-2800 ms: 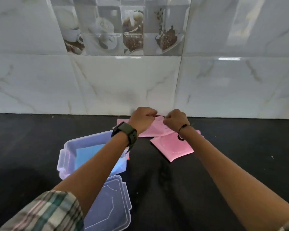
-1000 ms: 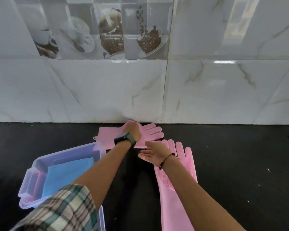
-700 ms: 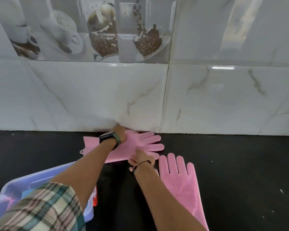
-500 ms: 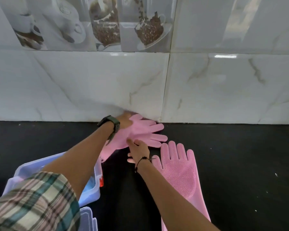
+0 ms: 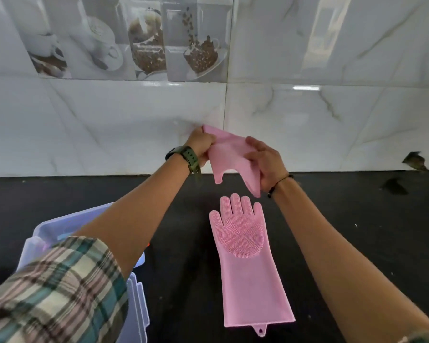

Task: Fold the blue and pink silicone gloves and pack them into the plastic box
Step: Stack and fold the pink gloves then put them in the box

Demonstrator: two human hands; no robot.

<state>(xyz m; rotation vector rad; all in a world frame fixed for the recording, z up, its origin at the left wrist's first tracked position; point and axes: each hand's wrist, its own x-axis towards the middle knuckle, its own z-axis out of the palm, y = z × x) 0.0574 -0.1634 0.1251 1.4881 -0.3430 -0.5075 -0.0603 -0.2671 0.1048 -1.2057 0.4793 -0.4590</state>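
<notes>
Both hands (image 5: 203, 144) (image 5: 265, 162) pinch one pink glove (image 5: 229, 154); an arm hides the box (image 5: 55, 226).

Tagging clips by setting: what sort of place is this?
Most likely a home kitchen counter: glossy marble-look wall tiles with a strip of coffee-cup picture tiles behind a dark countertop, and a pink scrubbing glove laid out on it.

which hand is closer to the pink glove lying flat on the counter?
Right. The right hand hangs just above the flat pink glove's fingertips, gripping the lifted pink glove. The left hand holds that glove's other end, higher and farther left.
</notes>
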